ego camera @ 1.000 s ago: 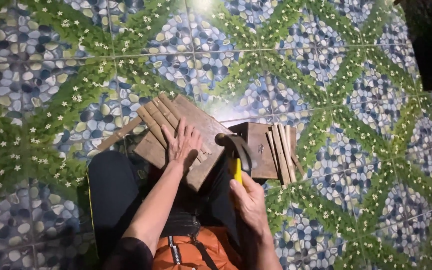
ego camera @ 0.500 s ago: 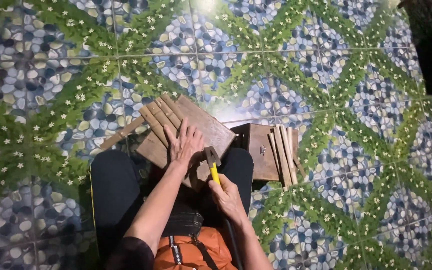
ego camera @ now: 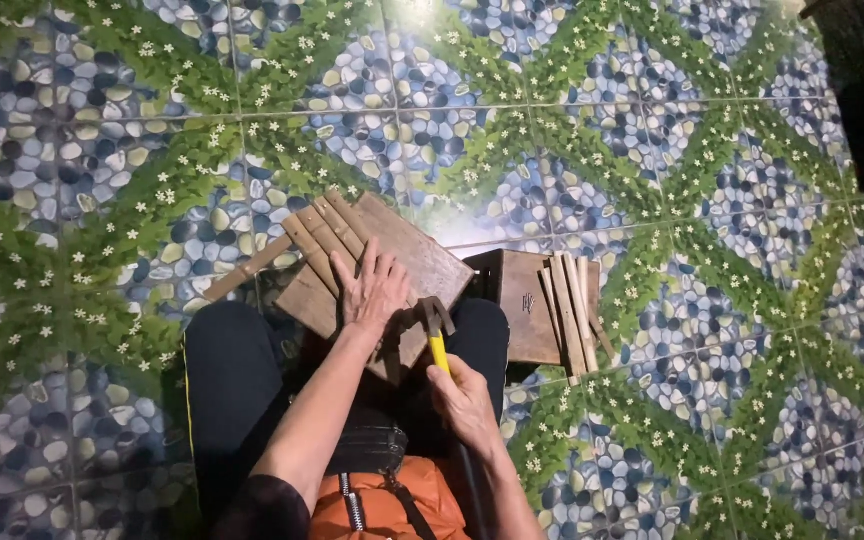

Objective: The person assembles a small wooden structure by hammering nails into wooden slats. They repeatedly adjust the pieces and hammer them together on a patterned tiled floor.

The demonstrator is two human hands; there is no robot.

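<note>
Right hand (ego camera: 464, 400): fingers closed round the yellow-handled hammer (ego camera: 437, 335), head touching the wooden board (ego camera: 407, 265), handle running back toward the body. Left hand (ego camera: 374, 290): fingers spread flat on the board, just left of the hammer head. Beyond the board: loose slats (ego camera: 570, 310) on the tiled floor (ego camera: 652, 150).

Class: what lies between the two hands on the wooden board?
In the head view, the hammer lies between the left hand and right hand; its head rests on the wooden board.
</note>
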